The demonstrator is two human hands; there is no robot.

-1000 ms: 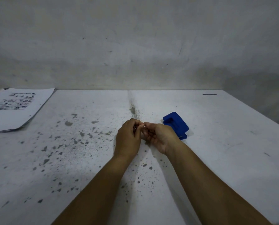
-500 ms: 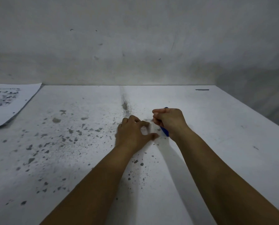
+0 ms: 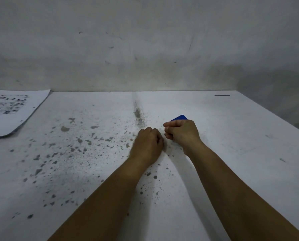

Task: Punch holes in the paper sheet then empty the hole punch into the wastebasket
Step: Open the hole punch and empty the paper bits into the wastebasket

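Both hands are out over the middle of the stained, speckled white bench [image 3: 232, 153], close together but apart. The right hand [image 3: 181, 133] is curled into a loose fist on top of the small blue plastic hole punch [image 3: 179, 117], of which only the far corner peeps out beyond the knuckles. Its fingers are folded in, and it looks as if it is covering or gripping the punch, though whether it truly has hold of it I cannot tell, because the hand hides almost the whole body. The left hand [image 3: 148, 145] sits just beside it, knuckles up, fingers bent under, resting on the bench top. It seems to hold nothing, but the palm is out of sight, so that is only a reading.

The stack of white printed paper sheets [image 3: 11, 112] lies well apart, at the far left edge of the bench, its near corner hanging slightly off. No sheet is anywhere near the punch, so the punching step looks not yet begun. My guess is that the right hand is there to take the tool first, with the left parked close as a brace. No wastebasket is in view.
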